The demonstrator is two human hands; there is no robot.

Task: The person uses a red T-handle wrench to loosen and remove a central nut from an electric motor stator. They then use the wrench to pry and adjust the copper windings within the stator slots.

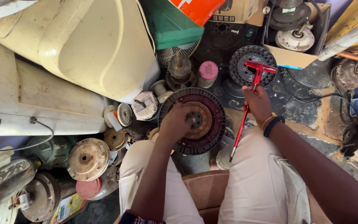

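Hands first: the left hand [174,122] is curled down over the middle of a round dark-red motor rotor disc [193,120], fingers closed near its hub, and the disc sits between the knees, just above the lap. The right hand [257,103] is wrapped shut around the shaft of a red T-handle wrench [251,89], tip pointing down past the right knee. I'd say pin the disc flat with that left palm so it can't spin, and seat the wrench tip square before putting any twist on it.

Containers: an open cardboard box [289,58] at top right holds a couple of round metal motor parts. Rusty end caps [88,159] lie loose on the floor at left.
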